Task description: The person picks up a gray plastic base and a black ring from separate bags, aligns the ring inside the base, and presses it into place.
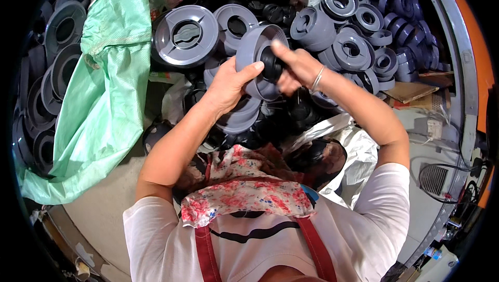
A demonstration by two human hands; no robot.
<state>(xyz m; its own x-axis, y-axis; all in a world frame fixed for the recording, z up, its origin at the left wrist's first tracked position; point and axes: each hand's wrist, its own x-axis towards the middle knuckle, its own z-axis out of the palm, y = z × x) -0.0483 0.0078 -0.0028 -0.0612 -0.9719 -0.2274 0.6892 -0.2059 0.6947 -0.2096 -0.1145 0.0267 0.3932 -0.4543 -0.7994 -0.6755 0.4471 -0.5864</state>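
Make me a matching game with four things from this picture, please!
Things:
1. Sack on the picture's left
2. Bracelet
3. Apron
4. Raised plastic ring

Clues:
A. Flowery, with red straps
B. Held in the left hand
C. Light green
D. Silver-coloured

Right pairs: 1-C, 2-D, 3-A, 4-B.

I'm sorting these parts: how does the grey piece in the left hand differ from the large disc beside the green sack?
The grey piece is held tilted; the large disc lies face up. The piece shows a deep wall; the disc, a broad round face. Both are round, grey and dark-centred.
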